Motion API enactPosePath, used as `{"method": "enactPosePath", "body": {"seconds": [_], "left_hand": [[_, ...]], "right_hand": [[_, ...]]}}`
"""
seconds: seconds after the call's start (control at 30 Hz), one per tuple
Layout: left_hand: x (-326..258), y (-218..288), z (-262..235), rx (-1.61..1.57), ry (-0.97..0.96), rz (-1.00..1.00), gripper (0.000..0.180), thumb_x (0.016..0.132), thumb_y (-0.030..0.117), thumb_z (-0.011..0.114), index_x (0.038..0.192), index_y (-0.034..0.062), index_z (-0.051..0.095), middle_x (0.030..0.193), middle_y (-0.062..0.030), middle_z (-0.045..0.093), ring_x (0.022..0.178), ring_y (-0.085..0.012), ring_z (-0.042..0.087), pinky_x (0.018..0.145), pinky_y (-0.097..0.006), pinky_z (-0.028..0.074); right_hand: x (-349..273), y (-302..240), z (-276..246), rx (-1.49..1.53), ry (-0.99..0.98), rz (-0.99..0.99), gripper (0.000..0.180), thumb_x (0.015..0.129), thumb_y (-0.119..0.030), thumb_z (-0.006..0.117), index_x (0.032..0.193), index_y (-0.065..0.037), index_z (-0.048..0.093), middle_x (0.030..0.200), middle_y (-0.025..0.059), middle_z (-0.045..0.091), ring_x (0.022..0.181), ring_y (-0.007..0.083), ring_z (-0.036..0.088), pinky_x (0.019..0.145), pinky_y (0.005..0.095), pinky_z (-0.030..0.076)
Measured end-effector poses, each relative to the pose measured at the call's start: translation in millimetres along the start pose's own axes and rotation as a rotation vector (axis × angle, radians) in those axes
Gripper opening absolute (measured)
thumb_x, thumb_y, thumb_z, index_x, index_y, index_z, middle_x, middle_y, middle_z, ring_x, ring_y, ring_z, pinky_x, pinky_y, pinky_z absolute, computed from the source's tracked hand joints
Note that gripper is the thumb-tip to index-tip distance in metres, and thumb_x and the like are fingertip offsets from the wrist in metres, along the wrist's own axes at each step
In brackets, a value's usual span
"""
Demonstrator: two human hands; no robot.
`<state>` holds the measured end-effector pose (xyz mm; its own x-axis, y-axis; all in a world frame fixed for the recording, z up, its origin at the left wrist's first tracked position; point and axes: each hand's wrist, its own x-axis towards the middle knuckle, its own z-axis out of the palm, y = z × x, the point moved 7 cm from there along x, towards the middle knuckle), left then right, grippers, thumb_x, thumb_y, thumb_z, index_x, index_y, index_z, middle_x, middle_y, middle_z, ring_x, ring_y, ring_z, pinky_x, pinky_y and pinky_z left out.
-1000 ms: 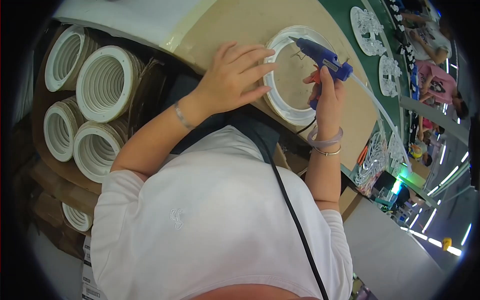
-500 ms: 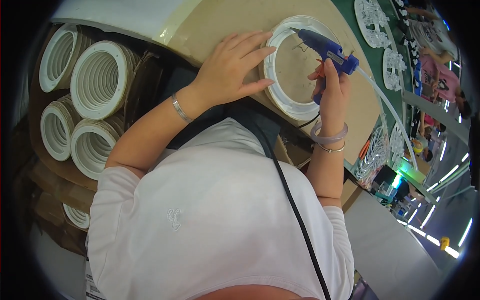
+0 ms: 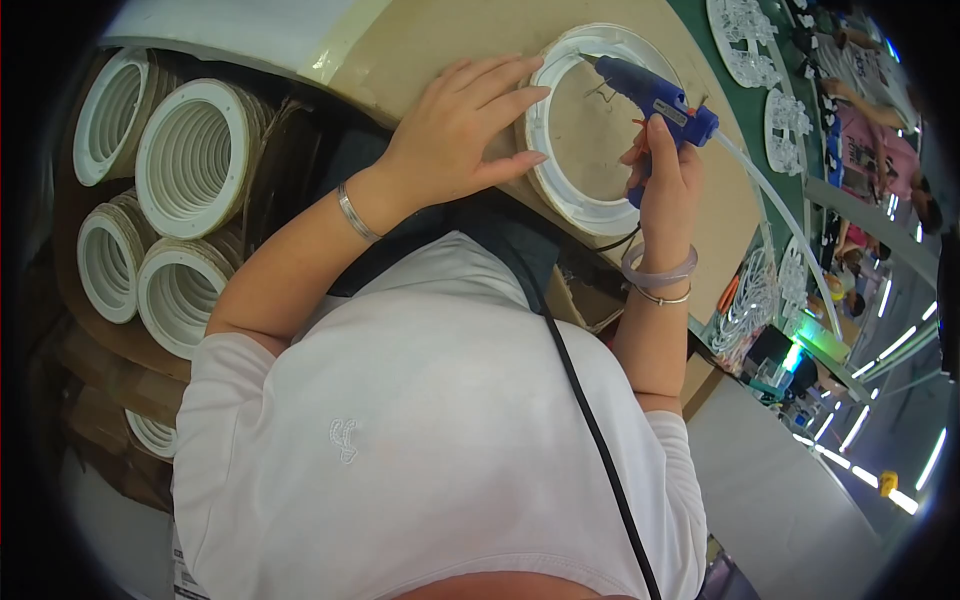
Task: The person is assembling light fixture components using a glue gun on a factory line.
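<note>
My left hand (image 3: pixel 455 135) lies flat, fingers spread, on the white ring (image 3: pixel 590 125) at nine o'clock, pinning it to the tan table (image 3: pixel 440 40). My right hand (image 3: pixel 665 175) grips the blue glue gun (image 3: pixel 650 95), nozzle aimed at the rim near twelve.

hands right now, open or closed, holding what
left hand: open, flat on the white ring
right hand: closed around the blue glue gun

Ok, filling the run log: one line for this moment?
left hand: flat on white ring | right hand: gripping blue glue gun, nozzle at ring's rim | table: tan
</note>
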<state>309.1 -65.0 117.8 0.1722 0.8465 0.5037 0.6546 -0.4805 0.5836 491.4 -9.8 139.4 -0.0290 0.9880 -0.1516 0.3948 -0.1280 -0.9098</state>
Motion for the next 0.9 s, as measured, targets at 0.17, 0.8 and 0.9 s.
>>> {"method": "enactPosePath", "body": {"seconds": [0.17,0.8,0.9], "left_hand": [[-4,-4,-1,-0.028,0.017,0.006,0.046,0.07,0.028,0.064,0.108,0.0054,0.053,0.121,-0.011,0.046,0.109,-0.0282,0.045,0.092,-0.039,0.034],[-2,-3,-2,-0.013,0.025,0.008,0.043,0.069,0.029,0.064,0.105,0.0076,0.054,0.119,-0.0086,0.047,0.107,-0.0261,0.045,0.088,-0.037,0.036],[-2,-2,-2,-0.012,0.026,0.01,0.043,0.069,0.029,0.064,0.105,0.0078,0.054,0.119,-0.0084,0.047,0.107,-0.0261,0.045,0.088,-0.037,0.036]], "right_hand": [[-5,-3,-2,-0.078,0.027,0.0,0.027,0.085,-0.027,0.051,0.078,-0.002,0.055,0.06,0.0052,0.055,0.043,0.0062,0.042,0.041,0.0177,0.031],[22,16,-45,-0.056,0.207,-0.029,0.028,0.085,-0.029,0.051,0.076,-0.003,0.054,0.062,0.0064,0.058,0.042,0.0054,0.042,0.038,0.0193,0.034],[22,17,-46,-0.09,0.216,-0.008,0.028,0.085,-0.029,0.051,0.074,-0.003,0.053,0.06,0.0059,0.057,0.043,0.0059,0.042,0.038,0.0192,0.034]]}}
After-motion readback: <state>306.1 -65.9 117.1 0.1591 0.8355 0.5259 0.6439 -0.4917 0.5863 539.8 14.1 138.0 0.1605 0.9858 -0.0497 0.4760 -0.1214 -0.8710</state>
